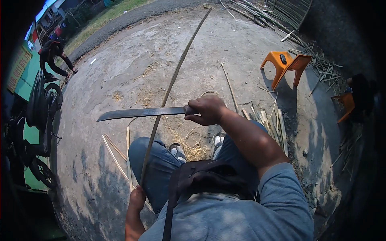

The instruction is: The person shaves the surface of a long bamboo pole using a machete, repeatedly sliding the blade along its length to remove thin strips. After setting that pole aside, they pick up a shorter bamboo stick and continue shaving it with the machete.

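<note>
My right hand [206, 110] is closed round the handle of a machete [140, 113], its long blade pointing left. The blade crosses over a long, thin bamboo strip [173, 78] in this view. Down by my left knee, my left hand [137, 197] grips the lower end of that strip, which slants up and away to the right. Below the blade, wood shavings [195, 152] lie on the ground between my feet. Cut bamboo strips [116, 160] rest beside my left leg, and more split pieces [277, 126] are by my right knee.
An orange plastic chair [287, 64] with a dark object on it stands ahead on the right. Bamboo poles [261, 18] are piled at the back right. At the left is a parked motorcycle [40, 124], and beyond it a person [54, 56] bends down.
</note>
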The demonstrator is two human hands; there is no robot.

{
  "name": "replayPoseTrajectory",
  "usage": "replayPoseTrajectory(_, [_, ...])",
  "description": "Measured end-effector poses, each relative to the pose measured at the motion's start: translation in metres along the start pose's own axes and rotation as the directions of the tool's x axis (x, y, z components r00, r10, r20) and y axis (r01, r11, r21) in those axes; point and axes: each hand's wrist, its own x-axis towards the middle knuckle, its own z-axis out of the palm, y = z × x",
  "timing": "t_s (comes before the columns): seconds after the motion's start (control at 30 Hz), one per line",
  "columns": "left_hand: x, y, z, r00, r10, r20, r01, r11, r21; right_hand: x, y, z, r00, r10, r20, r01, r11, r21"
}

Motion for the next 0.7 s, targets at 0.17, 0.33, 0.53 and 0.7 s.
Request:
replayPoseTrajectory(0.17, [-0.003, 0.010, 0.006, 0.998, 0.064, -0.027, -0.063, 0.996, 0.065, 0.003, -0.005, -0.005, 0.989, -0.148, -0.009, 0.148, 0.989, -0.028])
replayPoseTrajectory(0.33, [-0.002, 0.004, 0.004, 0.999, 0.037, -0.021, -0.036, 0.999, 0.036, 0.006, 0.015, 0.000, 0.997, -0.002, -0.082, 0.004, 1.000, 0.027])
replayPoseTrajectory(0.53, [-0.002, 0.005, 0.002, 0.998, 0.055, 0.005, -0.056, 0.997, 0.053, 0.002, -0.004, -0.005, 1.000, -0.007, -0.020, 0.006, 1.000, -0.014])
replayPoseTrajectory(0.7, [-0.009, 0.015, 0.009, 0.988, 0.145, -0.058, -0.137, 0.983, 0.126, 0.004, -0.011, -0.005, 0.990, -0.136, -0.041, 0.134, 0.989, -0.060])
